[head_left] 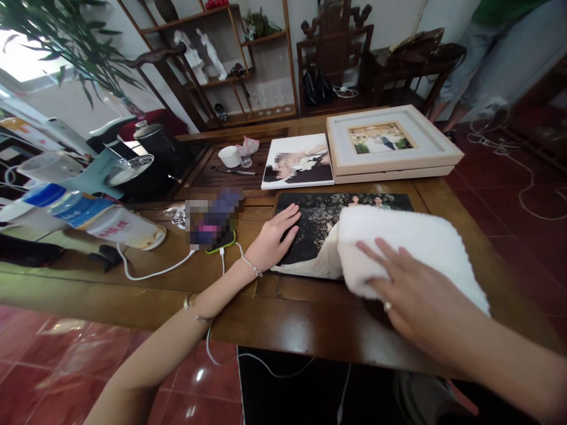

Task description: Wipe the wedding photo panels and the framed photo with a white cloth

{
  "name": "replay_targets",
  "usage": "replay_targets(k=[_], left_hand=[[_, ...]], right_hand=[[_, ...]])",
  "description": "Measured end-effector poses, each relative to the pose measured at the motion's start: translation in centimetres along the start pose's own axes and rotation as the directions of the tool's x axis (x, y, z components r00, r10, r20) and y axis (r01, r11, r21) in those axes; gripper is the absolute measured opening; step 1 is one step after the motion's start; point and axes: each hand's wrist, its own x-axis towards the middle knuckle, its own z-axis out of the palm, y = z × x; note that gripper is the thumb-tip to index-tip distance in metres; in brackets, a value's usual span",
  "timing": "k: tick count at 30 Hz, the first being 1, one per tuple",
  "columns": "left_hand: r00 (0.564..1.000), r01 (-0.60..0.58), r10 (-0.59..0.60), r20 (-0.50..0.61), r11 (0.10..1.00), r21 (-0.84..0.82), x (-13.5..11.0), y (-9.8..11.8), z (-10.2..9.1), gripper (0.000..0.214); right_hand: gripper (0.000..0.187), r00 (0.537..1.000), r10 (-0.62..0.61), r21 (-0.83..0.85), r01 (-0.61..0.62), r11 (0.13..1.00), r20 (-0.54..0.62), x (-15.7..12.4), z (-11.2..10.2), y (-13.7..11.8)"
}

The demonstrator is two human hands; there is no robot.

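Observation:
A dark wedding photo panel (305, 236) lies flat on the wooden table, a pale gown trailing across its lower part. At its left edge rests my left hand (274, 239), fingers stretched out, holding the panel against the tabletop. My right hand (407, 289) grips a thick white towel (411, 233) and presses it on the panel's right half. The towel covers much of that half and hangs over its right side. Two small figures show just above the towel's top edge. The fingertips of my right hand sink into the cloth.
Behind the panel stand a smaller photo print (299, 159) and a framed picture (381, 139) on a box. To the left are a charging phone (215, 221), white cables, a tilted plastic bottle (101, 218) and a dark pot (137, 177). A person's legs (478, 65) show at back right.

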Motion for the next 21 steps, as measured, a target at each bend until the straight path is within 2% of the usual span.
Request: replay_targets(k=[4,7,11,15,17,19,21], left_hand=[[1.000,0.005,-0.005,-0.003,1.000,0.000,0.2,-0.2,0.1,0.036],[1.000,0.006,-0.006,0.002,1.000,0.010,0.3,-0.2,0.1,0.036],[1.000,-0.007,0.007,0.005,1.000,0.008,0.1,0.0,0.0,0.035],[1.000,-0.020,0.020,-0.002,1.000,0.012,0.0,0.0,0.0,0.035],[1.000,-0.019,0.020,-0.004,1.000,0.014,0.0,-0.1,0.0,0.035],[1.000,-0.019,0.019,-0.007,1.000,0.014,0.0,-0.1,0.0,0.035],[1.000,-0.020,0.020,-0.013,1.000,0.012,0.0,-0.1,0.0,0.035]], right_hand=[[0.017,0.996,-0.042,0.086,0.049,0.995,-0.077,-1.9,-1.0,-4.5],[0.011,0.994,-0.076,0.127,0.085,0.988,-0.076,-1.8,-0.7,-4.6],[0.020,0.989,-0.105,0.095,0.115,0.989,-0.105,0.1,0.6,-0.7],[0.033,0.997,-0.072,0.037,0.072,0.997,-0.005,3.0,1.7,4.9],[0.036,0.999,-0.035,0.015,0.035,0.999,0.020,4.2,2.1,6.8],[0.038,1.000,0.004,-0.001,-0.004,1.000,0.020,4.8,2.3,7.4],[0.037,0.999,0.034,-0.011,-0.034,0.999,0.008,4.7,2.2,6.6]])
